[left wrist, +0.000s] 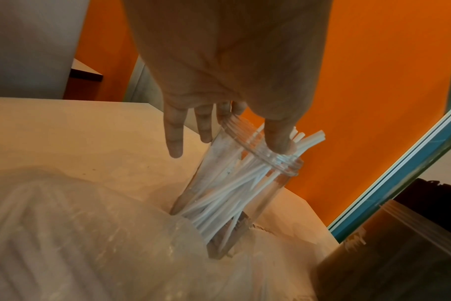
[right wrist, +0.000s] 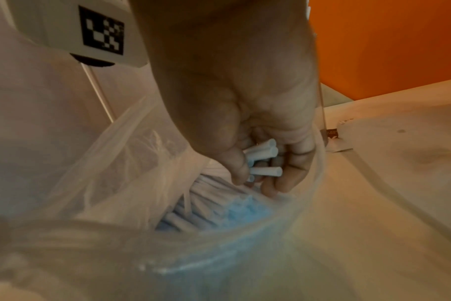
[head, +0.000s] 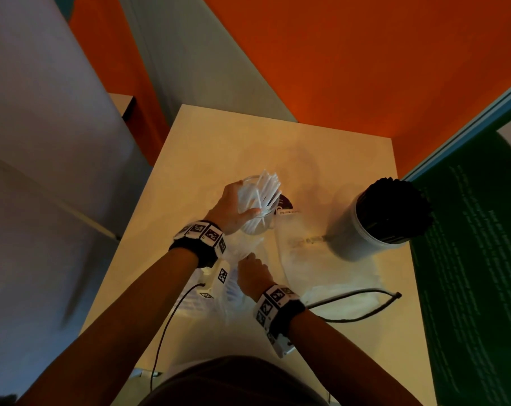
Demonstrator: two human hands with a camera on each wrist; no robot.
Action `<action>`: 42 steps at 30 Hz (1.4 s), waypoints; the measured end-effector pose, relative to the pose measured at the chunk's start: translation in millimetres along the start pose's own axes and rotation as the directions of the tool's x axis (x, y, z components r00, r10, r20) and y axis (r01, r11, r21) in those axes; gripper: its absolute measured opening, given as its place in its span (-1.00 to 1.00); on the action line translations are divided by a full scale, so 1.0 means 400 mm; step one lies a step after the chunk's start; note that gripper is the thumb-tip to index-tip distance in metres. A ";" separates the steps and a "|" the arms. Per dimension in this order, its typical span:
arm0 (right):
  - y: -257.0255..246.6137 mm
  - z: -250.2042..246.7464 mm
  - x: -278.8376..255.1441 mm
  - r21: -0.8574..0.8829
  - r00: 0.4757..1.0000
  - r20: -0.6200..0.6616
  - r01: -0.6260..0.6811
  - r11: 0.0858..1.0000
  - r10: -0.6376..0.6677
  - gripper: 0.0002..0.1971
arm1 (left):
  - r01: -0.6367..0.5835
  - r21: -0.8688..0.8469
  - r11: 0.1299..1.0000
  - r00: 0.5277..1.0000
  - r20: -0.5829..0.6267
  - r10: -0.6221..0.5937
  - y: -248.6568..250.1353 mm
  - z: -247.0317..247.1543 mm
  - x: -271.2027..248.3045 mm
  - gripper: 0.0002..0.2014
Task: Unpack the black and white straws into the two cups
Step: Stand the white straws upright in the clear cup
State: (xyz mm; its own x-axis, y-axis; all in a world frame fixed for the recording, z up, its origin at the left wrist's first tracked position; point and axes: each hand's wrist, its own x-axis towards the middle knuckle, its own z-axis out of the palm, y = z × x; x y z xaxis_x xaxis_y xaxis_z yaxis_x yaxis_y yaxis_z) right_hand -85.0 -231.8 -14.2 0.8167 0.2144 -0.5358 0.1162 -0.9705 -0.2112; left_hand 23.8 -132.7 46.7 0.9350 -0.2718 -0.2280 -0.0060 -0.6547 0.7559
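Note:
On the table's middle a clear cup holds several white straws; my left hand grips it near the rim, thumb on one side and fingers on the other. The cup leans in the left wrist view. Just in front, my right hand reaches into a clear plastic bag and pinches a few white straws between thumb and fingers; more straws lie in the bag. A second cup at the right is packed with black straws.
An emptied flat plastic bag lies on the table in front of the black-straw cup. Thin black cables trail over the near edge. A dark green panel stands along the right side, orange wall behind.

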 end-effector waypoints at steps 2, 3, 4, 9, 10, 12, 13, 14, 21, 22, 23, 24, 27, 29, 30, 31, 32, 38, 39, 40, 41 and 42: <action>0.001 -0.012 -0.010 0.044 1.000 0.019 -0.004 0.999 0.003 -0.65 | -0.005 0.005 1.000 1.000 0.005 0.005 0.001 -0.003 0.002 -0.15; 0.005 -0.021 -0.014 0.069 0.999 0.035 0.002 0.998 -0.004 -0.64 | -0.010 0.011 1.000 1.000 0.014 0.010 0.001 -0.005 0.002 -0.14; 0.013 -0.032 -0.018 0.087 0.998 0.054 0.010 0.996 -0.015 -0.64 | -0.018 0.017 1.000 1.000 0.023 0.017 0.001 -0.006 0.000 -0.14; 0.062 -0.154 -0.064 0.144 0.966 0.255 0.002 0.990 -0.039 -0.69 | -0.062 0.045 0.997 0.982 -0.178 0.069 0.016 -0.010 -0.045 -0.12; 0.074 -0.179 -0.077 0.134 0.955 0.293 -0.001 0.991 -0.039 -0.71 | -0.141 0.069 0.988 0.953 -0.262 0.155 0.026 -0.010 -0.066 -0.16; 0.101 -0.227 -0.100 0.088 0.942 0.336 -0.024 0.996 -0.007 -0.81 | -0.334 0.138 0.933 0.882 -0.305 0.361 0.046 -0.007 -0.109 -0.22; 0.115 -0.249 -0.108 0.073 0.940 0.340 -0.043 0.996 0.016 -0.80 | -0.401 0.155 0.903 0.872 -0.237 0.428 0.052 -0.001 -0.129 -0.21; 0.128 -0.271 -0.113 0.078 0.937 0.346 -0.070 0.995 0.038 -0.73 | -0.438 0.153 0.886 0.881 -0.126 0.457 0.057 0.010 -0.147 -0.18; 0.127 -0.433 -0.177 0.072 0.942 0.332 -0.069 0.995 0.041 -0.70 | -0.352 0.139 0.926 0.912 0.273 0.306 0.067 0.115 -0.160 -0.05; 0.126 -0.449 -0.186 0.095 0.957 0.290 -0.058 0.994 0.028 -0.68 | -0.325 0.127 0.937 0.920 0.273 0.282 0.073 0.123 -0.158 -0.16; 0.124 -0.463 -0.195 0.114 0.963 0.268 -0.052 0.992 0.019 -0.68 | -0.302 0.114 0.947 0.926 0.271 0.262 0.076 0.130 -0.155 -0.30; 0.120 -0.478 -0.209 0.136 0.961 0.277 -0.044 0.990 0.005 -0.69 | -0.271 0.075 0.960 0.933 0.265 0.243 0.079 0.134 -0.153 -0.44; 0.110 -0.514 -0.239 0.186 0.975 0.207 0.045 0.982 -0.084 -0.60 | -0.206 -0.046 0.977 0.957 0.201 0.211 0.085 0.133 -0.144 -0.82; 0.105 -0.526 -0.251 0.227 0.982 -0.054 0.189 0.955 -0.182 -0.63 | -0.227 -0.054 0.972 0.962 0.143 0.233 0.098 0.126 -0.143 -0.83; 0.103 -0.527 -0.256 0.319 0.963 -0.204 0.237 0.918 -0.178 -0.67 | -0.237 -0.069 0.969 0.963 0.118 0.244 0.106 0.120 -0.142 -0.82; 0.101 -0.520 -0.253 0.413 0.924 -0.352 0.296 0.861 -0.149 -0.69 | -0.247 -0.083 0.966 0.962 0.096 0.254 0.114 0.116 -0.142 -0.82; 0.093 -0.511 -0.250 0.465 0.885 -0.450 0.347 0.814 -0.121 -0.68 | -0.259 -0.094 0.961 0.961 0.072 0.266 0.125 0.111 -0.143 -0.83; 0.065 -0.452 -0.216 0.612 0.816 -0.575 0.479 0.629 -0.061 -0.76 | -0.273 -0.153 0.950 0.961 0.012 0.278 0.158 0.089 -0.139 -0.86; 0.066 -0.447 -0.213 0.658 0.786 -0.617 0.533 0.532 -0.024 -0.84 | -0.275 -0.181 0.944 0.960 0.001 0.280 0.156 0.082 -0.136 -0.79; 0.067 -0.438 -0.211 0.686 0.766 -0.643 0.572 0.450 0.005 -0.85 | -0.268 -0.202 0.942 0.962 -0.003 0.273 0.157 0.074 -0.136 -0.73; 0.064 -0.428 -0.212 0.693 0.755 -0.656 0.598 0.403 0.009 -0.80 | -0.250 -0.222 0.942 0.967 -0.005 0.256 0.155 0.070 -0.130 -0.73; 0.058 -0.416 -0.211 0.685 0.748 -0.663 0.614 0.392 -0.014 -0.75 | -0.231 -0.248 0.941 0.972 -0.009 0.236 0.156 0.066 -0.124 -0.77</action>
State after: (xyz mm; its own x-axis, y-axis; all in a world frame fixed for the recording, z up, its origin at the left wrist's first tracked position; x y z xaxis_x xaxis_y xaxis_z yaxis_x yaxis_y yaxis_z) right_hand -57.0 -290.7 162.2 0.9843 0.1009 0.1445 0.1604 -0.1734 -0.9717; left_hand -32.4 -178.7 89.2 0.9101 -0.4126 -0.0375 -0.1337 -0.3782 0.9160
